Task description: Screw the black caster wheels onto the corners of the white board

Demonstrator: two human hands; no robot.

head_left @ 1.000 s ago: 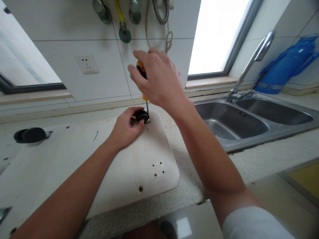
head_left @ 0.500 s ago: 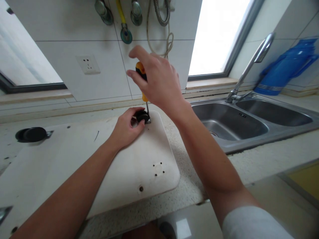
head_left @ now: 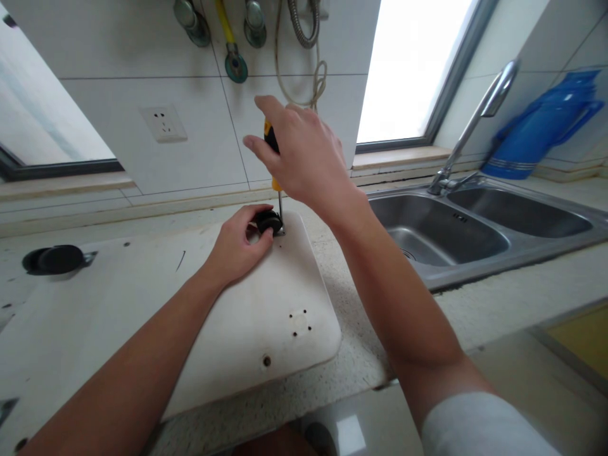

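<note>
A black caster wheel stands at the far right corner of a white board, its metal plate against the surface. My left hand is closed around the wheel, thumb in front and fingers behind. Above it, my right hand grips the yellow and black handle of a screwdriver, with thumb and index finger partly lifted from it. The shaft points down to the caster's plate; the tip is hidden beside the wheel. Screw holes mark the near right corner of the board.
Another black caster sits on the board at left. A steel double sink with a faucet lies to the right, beside a blue thermos jug. The speckled counter ends at a front edge. Behind are a wall socket and pipe valves.
My right hand has turned slightly on the screwdriver handle, its raised fingers shifting a little. My left hand keeps its hold on the caster. The whole view has moved slightly.
</note>
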